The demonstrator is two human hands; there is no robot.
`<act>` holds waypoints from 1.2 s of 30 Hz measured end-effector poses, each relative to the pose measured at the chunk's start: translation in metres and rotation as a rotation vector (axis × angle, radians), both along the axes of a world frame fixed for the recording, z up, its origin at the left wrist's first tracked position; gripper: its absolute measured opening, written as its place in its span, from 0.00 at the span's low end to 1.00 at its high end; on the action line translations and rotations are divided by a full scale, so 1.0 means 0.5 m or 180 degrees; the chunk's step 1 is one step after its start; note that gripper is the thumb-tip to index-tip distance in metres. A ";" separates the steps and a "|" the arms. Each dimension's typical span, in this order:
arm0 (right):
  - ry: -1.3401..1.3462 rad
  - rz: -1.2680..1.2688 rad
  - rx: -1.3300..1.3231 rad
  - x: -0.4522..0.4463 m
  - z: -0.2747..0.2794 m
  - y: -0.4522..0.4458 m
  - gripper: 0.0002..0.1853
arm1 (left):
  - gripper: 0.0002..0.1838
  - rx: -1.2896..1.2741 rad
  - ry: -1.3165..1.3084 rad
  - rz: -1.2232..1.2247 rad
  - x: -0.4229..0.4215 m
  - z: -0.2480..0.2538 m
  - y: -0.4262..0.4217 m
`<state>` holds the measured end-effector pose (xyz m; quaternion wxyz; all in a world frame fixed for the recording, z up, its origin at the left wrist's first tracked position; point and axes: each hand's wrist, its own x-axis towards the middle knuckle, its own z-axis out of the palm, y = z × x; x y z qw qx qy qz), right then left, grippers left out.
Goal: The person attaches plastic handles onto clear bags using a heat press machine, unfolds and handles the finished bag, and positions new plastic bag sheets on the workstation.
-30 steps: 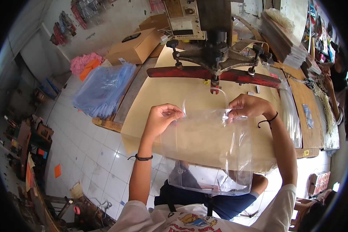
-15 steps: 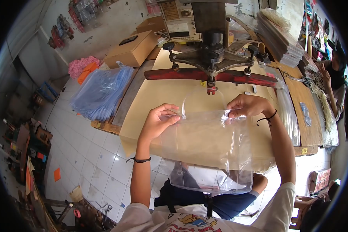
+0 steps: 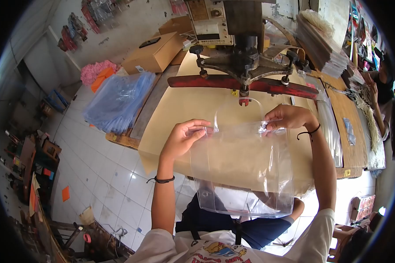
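Observation:
A clear plastic bag (image 3: 245, 166) hangs between my hands, its lower end over my lap past the table's front edge. My left hand (image 3: 184, 136) pinches its top edge at the left, thumb against fingers. At the top right, my right hand (image 3: 289, 117) grips the same edge beside a shiny fold. A thin clear loop handle (image 3: 262, 107) arches up from the bag's top edge between the hands. Just beyond it is the heat-sealing press, with a long red bar (image 3: 281, 86) and black adjusting knobs above the brown sheet (image 3: 162, 118).
Bluish plastic sheets (image 3: 118, 98) are stacked at the left, near a cardboard box (image 3: 156, 55) with a phone on it. Clear strips (image 3: 329, 125), scissors (image 3: 338, 89) and a small blue packet (image 3: 349, 131) lie at the right. Another person (image 3: 382, 83) sits at far right.
Both hands and the bag appear slightly further right, while the whole view has shifted a little. Both hands keep their hold on the bag's top edge.

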<state>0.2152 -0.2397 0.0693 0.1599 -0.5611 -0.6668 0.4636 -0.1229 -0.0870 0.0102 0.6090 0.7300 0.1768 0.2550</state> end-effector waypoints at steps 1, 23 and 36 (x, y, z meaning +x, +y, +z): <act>-0.0001 -0.0007 -0.0012 0.001 0.002 -0.001 0.12 | 0.16 -0.0036 -0.0016 0.0000 0.000 0.000 0.000; -0.0333 -0.0329 0.0063 0.037 -0.003 -0.005 0.18 | 0.10 -0.0123 0.0032 0.0403 0.003 -0.011 0.008; 0.0492 -0.1000 -0.0424 0.066 -0.010 -0.014 0.18 | 0.15 0.0014 0.0144 0.0493 0.009 -0.001 0.004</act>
